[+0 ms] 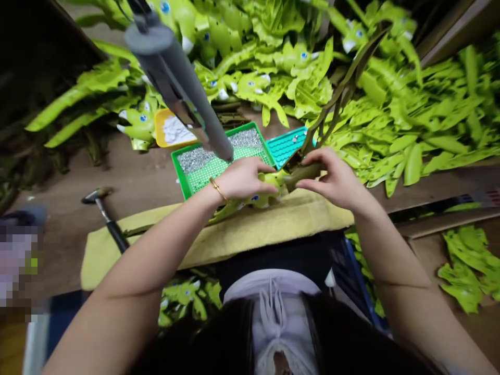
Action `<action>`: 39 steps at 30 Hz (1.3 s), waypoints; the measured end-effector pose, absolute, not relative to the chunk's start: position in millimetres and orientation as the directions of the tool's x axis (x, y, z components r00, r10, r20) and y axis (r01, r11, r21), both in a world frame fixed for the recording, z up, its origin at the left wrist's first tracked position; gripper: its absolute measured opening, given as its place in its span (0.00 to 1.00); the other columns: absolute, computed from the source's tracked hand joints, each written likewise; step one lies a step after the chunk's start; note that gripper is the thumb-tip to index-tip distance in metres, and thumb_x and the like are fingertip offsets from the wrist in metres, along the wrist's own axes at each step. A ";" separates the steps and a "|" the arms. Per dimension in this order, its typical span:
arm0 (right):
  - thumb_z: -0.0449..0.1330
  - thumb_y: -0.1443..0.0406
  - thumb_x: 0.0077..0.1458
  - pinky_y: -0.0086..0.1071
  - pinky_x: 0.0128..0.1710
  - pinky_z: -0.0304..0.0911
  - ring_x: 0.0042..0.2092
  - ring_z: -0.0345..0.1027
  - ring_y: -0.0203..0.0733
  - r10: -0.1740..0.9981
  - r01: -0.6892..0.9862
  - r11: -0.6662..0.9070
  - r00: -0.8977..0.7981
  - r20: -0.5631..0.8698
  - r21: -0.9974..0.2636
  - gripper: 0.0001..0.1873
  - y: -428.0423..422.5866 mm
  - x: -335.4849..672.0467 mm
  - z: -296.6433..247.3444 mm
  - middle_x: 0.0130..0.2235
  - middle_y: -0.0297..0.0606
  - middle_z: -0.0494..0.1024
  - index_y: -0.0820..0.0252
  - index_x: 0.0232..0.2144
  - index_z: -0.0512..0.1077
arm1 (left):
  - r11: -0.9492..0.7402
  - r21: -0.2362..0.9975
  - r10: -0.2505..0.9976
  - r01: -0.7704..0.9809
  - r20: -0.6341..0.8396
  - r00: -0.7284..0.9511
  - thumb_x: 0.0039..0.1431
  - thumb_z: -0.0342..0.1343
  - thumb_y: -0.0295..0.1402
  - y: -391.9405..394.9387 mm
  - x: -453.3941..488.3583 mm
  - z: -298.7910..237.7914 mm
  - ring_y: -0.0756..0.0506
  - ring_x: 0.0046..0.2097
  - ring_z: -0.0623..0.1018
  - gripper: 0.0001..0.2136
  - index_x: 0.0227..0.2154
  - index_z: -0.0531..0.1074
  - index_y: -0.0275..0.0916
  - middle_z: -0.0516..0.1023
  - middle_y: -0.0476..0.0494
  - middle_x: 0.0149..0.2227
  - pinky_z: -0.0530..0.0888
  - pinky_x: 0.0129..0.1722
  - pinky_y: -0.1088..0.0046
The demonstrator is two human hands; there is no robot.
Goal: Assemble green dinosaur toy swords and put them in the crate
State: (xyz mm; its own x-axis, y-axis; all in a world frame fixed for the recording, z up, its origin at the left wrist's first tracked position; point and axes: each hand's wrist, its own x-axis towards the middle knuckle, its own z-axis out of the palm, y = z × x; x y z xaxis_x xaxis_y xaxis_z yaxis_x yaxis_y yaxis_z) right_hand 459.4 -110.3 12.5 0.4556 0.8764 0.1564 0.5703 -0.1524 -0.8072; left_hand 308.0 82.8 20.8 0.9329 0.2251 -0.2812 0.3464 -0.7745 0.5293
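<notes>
My left hand (pixel 248 179), with a gold bracelet at the wrist, is closed on a lime-green plastic dinosaur toy part (pixel 269 198) with a blue eye, just above the yellow cloth (pixel 304 211). Fingers and thumb of my right hand (pixel 332 174) pinch an olive-brown plastic dinosaur part (pixel 302 176). Its long curved strips rise up and to the right. The two parts meet between my hands; whether they are joined I cannot tell. Behind my left hand stands a green perforated tray (pixel 199 181) holding small silvery pieces.
A grey cylindrical tool (pixel 183 88) hangs over the tray. At the left lies a hammer (pixel 113 229). A yellow tray (pixel 160 130) of white pieces and a teal tray (pixel 285 146) flank the green tray. Piles of green parts (pixel 398 114) cover the back and right.
</notes>
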 end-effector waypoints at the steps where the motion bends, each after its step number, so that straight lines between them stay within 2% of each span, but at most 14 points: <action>1: 0.69 0.58 0.47 0.36 0.41 0.70 0.43 0.68 0.42 0.899 0.633 -0.137 0.403 0.173 -0.762 0.19 -102.5 447.2 6.6 0.41 0.37 0.72 0.55 0.40 0.70 | -0.775 0.529 0.228 0.345 -0.276 0.934 0.47 0.63 0.49 81.9 307.8 20.7 0.38 0.45 0.76 0.27 0.49 0.78 0.41 0.78 0.41 0.43 0.70 0.48 0.62; 3: 0.67 0.61 0.50 0.39 0.48 0.69 0.45 0.67 0.42 0.901 0.695 -0.146 0.387 0.195 -0.704 0.16 -90.4 433.3 -1.7 0.42 0.38 0.70 0.56 0.41 0.70 | -0.776 0.523 0.239 0.353 -0.274 0.932 0.47 0.63 0.49 80.1 306.3 21.7 0.39 0.44 0.76 0.26 0.48 0.78 0.41 0.78 0.42 0.41 0.70 0.47 0.62; 7: 0.64 0.64 0.53 0.39 0.48 0.70 0.45 0.67 0.42 0.863 0.689 -0.194 0.458 0.213 -0.699 0.19 -84.1 427.0 -5.4 0.45 0.41 0.66 0.56 0.48 0.68 | -0.777 0.511 0.259 0.368 -0.274 0.926 0.48 0.63 0.48 78.2 303.5 22.4 0.39 0.43 0.75 0.26 0.49 0.78 0.41 0.77 0.41 0.40 0.70 0.45 0.63; 11: 0.61 0.61 0.55 0.44 0.49 0.71 0.49 0.66 0.46 0.840 0.688 -0.213 0.492 0.230 -0.694 0.22 -85.9 424.2 -9.2 0.49 0.42 0.65 0.54 0.52 0.64 | -0.778 0.517 0.250 0.356 -0.264 0.932 0.48 0.63 0.49 80.3 303.2 19.4 0.41 0.43 0.75 0.28 0.50 0.77 0.40 0.76 0.43 0.40 0.69 0.46 0.65; 14: 0.62 0.54 0.54 0.49 0.52 0.68 0.54 0.64 0.52 0.757 0.656 -0.241 0.588 0.285 -0.715 0.33 -85.7 420.4 -23.2 0.54 0.47 0.64 0.53 0.59 0.58 | -0.763 0.532 0.267 0.367 -0.258 0.928 0.48 0.63 0.49 81.7 300.1 19.9 0.41 0.43 0.75 0.27 0.49 0.77 0.39 0.76 0.43 0.39 0.69 0.46 0.65; 16: 0.63 0.46 0.49 0.49 0.52 0.68 0.55 0.64 0.53 0.654 0.507 -0.263 0.719 0.236 -0.821 0.43 -84.4 415.4 -35.9 0.55 0.49 0.66 0.55 0.61 0.55 | -0.743 0.568 0.256 0.355 -0.249 0.934 0.48 0.64 0.48 80.3 295.8 23.4 0.41 0.43 0.75 0.26 0.48 0.77 0.39 0.76 0.44 0.39 0.69 0.46 0.65; 18: 0.62 0.38 0.42 0.47 0.50 0.69 0.51 0.68 0.52 0.687 0.242 -0.198 0.725 0.041 -0.950 0.47 -81.6 407.7 -46.4 0.50 0.47 0.71 0.56 0.57 0.59 | -0.724 0.616 0.217 0.311 -0.225 0.950 0.47 0.64 0.48 76.7 290.5 28.7 0.41 0.44 0.76 0.25 0.46 0.76 0.38 0.76 0.45 0.41 0.70 0.46 0.65; 20: 0.63 0.35 0.36 0.43 0.48 0.70 0.46 0.72 0.48 0.807 -0.026 -0.119 0.580 -0.112 -0.993 0.44 -77.3 398.2 -51.2 0.43 0.42 0.75 0.55 0.48 0.66 | -0.704 0.652 0.200 0.282 -0.198 0.959 0.46 0.65 0.48 72.0 285.5 34.1 0.41 0.45 0.76 0.27 0.46 0.72 0.37 0.76 0.44 0.43 0.70 0.46 0.65; 23: 0.68 0.39 0.31 0.40 0.47 0.69 0.40 0.71 0.43 0.862 -0.179 -0.038 0.491 -0.123 -0.983 0.34 -69.7 386.0 -47.2 0.37 0.36 0.76 0.55 0.34 0.70 | -0.665 0.679 0.235 0.310 -0.204 0.950 0.44 0.66 0.48 66.9 278.6 39.0 0.41 0.47 0.75 0.31 0.48 0.65 0.37 0.74 0.42 0.46 0.72 0.46 0.64; 30: 0.65 0.46 0.40 0.43 0.42 0.71 0.34 0.69 0.42 0.803 -0.190 0.067 0.592 -0.060 -0.979 0.19 -59.2 369.7 -38.6 0.30 0.34 0.75 0.52 0.25 0.67 | -0.692 0.669 0.188 0.269 -0.193 0.963 0.49 0.62 0.53 68.5 271.4 40.4 0.39 0.50 0.76 0.29 0.49 0.62 0.42 0.74 0.41 0.50 0.74 0.47 0.63; 34: 0.62 0.45 0.44 0.39 0.41 0.71 0.37 0.70 0.41 0.793 -0.213 0.017 0.598 -0.117 -0.977 0.21 -58.9 369.1 -44.1 0.33 0.35 0.77 0.54 0.29 0.70 | -0.793 0.557 0.125 0.249 -0.251 0.960 0.55 0.55 0.55 67.4 295.2 50.2 0.36 0.47 0.77 0.27 0.50 0.65 0.42 0.76 0.39 0.47 0.73 0.44 0.60; 36: 0.62 0.44 0.44 0.39 0.41 0.71 0.38 0.71 0.42 0.906 -0.103 -0.087 0.406 -0.121 -0.991 0.24 -68.1 389.2 -39.4 0.36 0.36 0.78 0.56 0.34 0.74 | -0.822 0.496 0.146 0.281 -0.293 0.945 0.58 0.51 0.53 66.8 308.9 54.4 0.39 0.39 0.77 0.21 0.43 0.68 0.41 0.77 0.41 0.37 0.72 0.39 0.61; 38: 0.63 0.46 0.47 0.41 0.42 0.70 0.39 0.71 0.44 0.968 0.182 -0.183 0.206 -0.145 -0.966 0.24 -83.8 428.3 -29.1 0.37 0.37 0.80 0.57 0.38 0.76 | -0.834 0.463 0.141 0.301 -0.348 0.927 0.58 0.49 0.52 67.9 318.1 55.0 0.42 0.31 0.74 0.18 0.34 0.67 0.41 0.74 0.44 0.29 0.70 0.33 0.64; 39: 0.61 0.47 0.51 0.44 0.44 0.69 0.39 0.71 0.45 0.960 0.339 -0.228 0.238 -0.151 -0.913 0.22 -92.4 453.0 -23.5 0.38 0.38 0.80 0.58 0.37 0.76 | -0.836 0.458 0.127 0.302 -0.375 0.918 0.58 0.49 0.52 69.1 320.8 53.8 0.43 0.29 0.72 0.17 0.32 0.67 0.41 0.72 0.45 0.27 0.70 0.31 0.64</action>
